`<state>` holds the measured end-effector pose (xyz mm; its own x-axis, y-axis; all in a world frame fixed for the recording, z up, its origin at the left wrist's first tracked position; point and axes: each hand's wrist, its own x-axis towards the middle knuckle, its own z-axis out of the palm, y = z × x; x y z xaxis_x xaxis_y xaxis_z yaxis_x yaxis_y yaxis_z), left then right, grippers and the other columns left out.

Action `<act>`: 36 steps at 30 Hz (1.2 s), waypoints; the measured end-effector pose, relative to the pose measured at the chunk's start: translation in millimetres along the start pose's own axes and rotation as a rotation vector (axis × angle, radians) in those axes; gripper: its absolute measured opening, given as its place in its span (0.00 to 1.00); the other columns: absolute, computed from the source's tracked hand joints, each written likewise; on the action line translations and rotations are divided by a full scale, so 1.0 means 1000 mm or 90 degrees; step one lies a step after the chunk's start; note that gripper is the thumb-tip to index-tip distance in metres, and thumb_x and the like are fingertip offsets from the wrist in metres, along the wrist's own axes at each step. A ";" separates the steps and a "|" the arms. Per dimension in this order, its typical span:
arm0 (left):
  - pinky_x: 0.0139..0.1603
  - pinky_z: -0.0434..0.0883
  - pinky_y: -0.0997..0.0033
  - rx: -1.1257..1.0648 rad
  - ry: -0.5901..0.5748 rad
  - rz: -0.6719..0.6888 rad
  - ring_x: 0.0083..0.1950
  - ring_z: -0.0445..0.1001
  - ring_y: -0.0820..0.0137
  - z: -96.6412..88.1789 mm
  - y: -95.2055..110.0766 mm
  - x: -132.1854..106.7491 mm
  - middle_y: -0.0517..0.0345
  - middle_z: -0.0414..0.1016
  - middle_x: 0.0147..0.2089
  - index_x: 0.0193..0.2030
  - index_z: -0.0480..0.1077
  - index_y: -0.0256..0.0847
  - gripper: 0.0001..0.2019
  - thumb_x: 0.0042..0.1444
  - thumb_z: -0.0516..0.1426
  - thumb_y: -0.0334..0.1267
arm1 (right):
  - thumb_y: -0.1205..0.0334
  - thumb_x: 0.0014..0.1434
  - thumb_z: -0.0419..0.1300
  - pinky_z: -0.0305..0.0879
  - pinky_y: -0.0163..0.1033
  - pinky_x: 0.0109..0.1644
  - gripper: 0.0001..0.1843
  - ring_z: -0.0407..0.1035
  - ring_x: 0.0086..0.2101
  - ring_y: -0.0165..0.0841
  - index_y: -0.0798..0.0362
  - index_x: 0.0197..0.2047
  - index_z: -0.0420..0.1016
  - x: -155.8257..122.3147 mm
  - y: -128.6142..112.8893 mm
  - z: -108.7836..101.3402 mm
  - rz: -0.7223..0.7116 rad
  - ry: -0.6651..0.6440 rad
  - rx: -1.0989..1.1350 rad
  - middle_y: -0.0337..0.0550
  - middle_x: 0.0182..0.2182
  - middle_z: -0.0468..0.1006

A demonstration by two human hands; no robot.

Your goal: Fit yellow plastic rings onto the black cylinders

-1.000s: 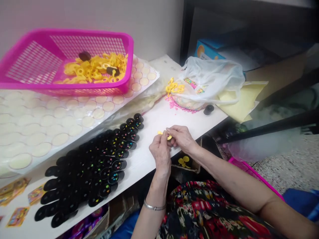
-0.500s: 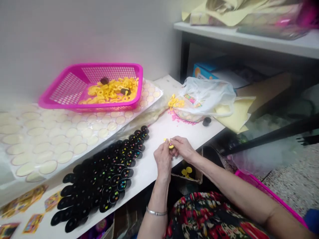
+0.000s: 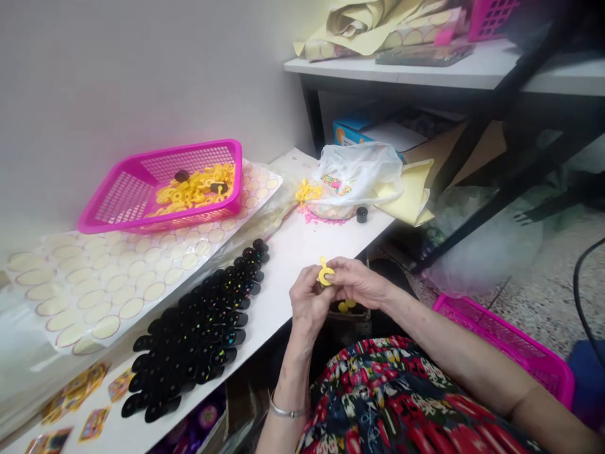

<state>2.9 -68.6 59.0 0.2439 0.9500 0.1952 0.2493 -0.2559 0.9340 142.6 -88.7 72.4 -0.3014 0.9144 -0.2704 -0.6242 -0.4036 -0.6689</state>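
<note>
In front of me, at the table's front edge, a yellow plastic ring-shaped piece with a small tab (image 3: 326, 274) is held between both hands. My left hand (image 3: 306, 304) is closed around its lower left side. The fingers of my right hand (image 3: 362, 282) pinch it from the right, a fingertip over its middle. Whether another part sits behind the ring is hidden. To the left stand rows of black round cups (image 3: 198, 325) with coloured specks inside. A lone black cup (image 3: 362, 215) stands beyond my hands, near small pink pieces (image 3: 321, 217) and loose yellow rings (image 3: 308, 191).
A pink basket (image 3: 161, 151) of yellow rings sits on a sheet of round stickers (image 3: 94, 277). A white plastic bag (image 3: 363, 170) lies at the table's far end. Below the edge is a box with yellow discs (image 3: 346, 305); another pink basket (image 3: 505, 334) is on the floor.
The view has swung to the right. My hands have turned the yellow piece, so its ring faces up and its tab points away; my left fingers have curled in more.
</note>
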 end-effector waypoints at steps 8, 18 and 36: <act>0.40 0.66 0.64 0.253 0.072 0.234 0.39 0.64 0.66 0.011 0.023 -0.014 0.54 0.74 0.36 0.39 0.72 0.40 0.11 0.46 0.59 0.36 | 0.73 0.31 0.70 0.64 0.29 0.31 0.28 0.66 0.30 0.25 0.54 0.38 0.68 -0.020 -0.003 0.000 -0.056 0.043 -0.123 0.33 0.29 0.72; 0.45 0.65 0.60 0.190 -0.032 0.199 0.43 0.63 0.64 0.014 0.021 -0.018 0.52 0.73 0.34 0.37 0.73 0.39 0.11 0.49 0.59 0.43 | 0.63 0.33 0.73 0.67 0.30 0.28 0.25 0.67 0.26 0.25 0.55 0.37 0.71 -0.032 0.003 -0.017 -0.003 -0.007 -0.041 0.35 0.29 0.73; 0.60 0.56 0.52 0.153 -0.353 0.172 0.53 0.63 0.61 0.019 0.036 -0.018 0.54 0.75 0.39 0.42 0.72 0.43 0.12 0.51 0.59 0.43 | 0.55 0.36 0.72 0.65 0.30 0.31 0.31 0.69 0.30 0.27 0.59 0.43 0.73 -0.037 -0.006 -0.056 0.086 -0.161 -0.058 0.41 0.32 0.75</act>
<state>25.5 -98.8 83.6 0.7571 0.6308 0.1702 0.2985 -0.5657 0.7687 197.5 -118.6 47.8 -0.5547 0.8105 -0.1883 -0.5021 -0.5065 -0.7010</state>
